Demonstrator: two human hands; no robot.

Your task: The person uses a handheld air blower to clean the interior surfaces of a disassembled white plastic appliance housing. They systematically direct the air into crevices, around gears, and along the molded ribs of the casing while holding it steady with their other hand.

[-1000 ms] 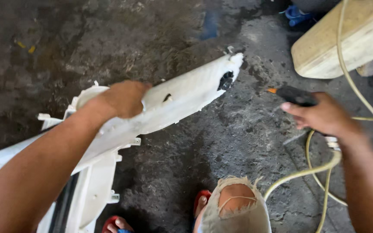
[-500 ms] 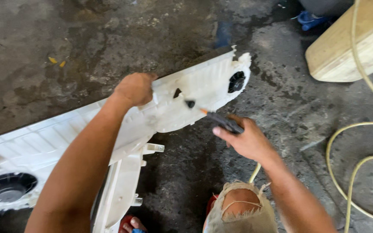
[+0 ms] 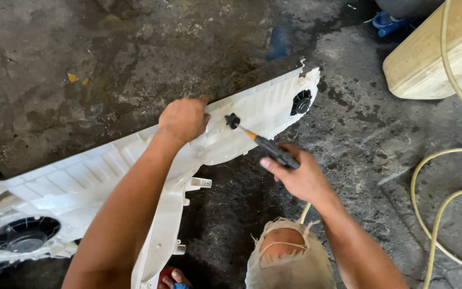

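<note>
Our left hand (image 3: 184,119) grips the white panel (image 3: 108,171); our right hand (image 3: 295,174) holds the screwdriver (image 3: 266,144), fingers closed around it.

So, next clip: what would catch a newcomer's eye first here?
The long white plastic panel stretching from lower left to upper right across the stained concrete floor. At its middle, the left hand grips the upper edge while the right hand points a black tool with an orange collar at a small black fitting. A yellowish hose loops at right.
</note>
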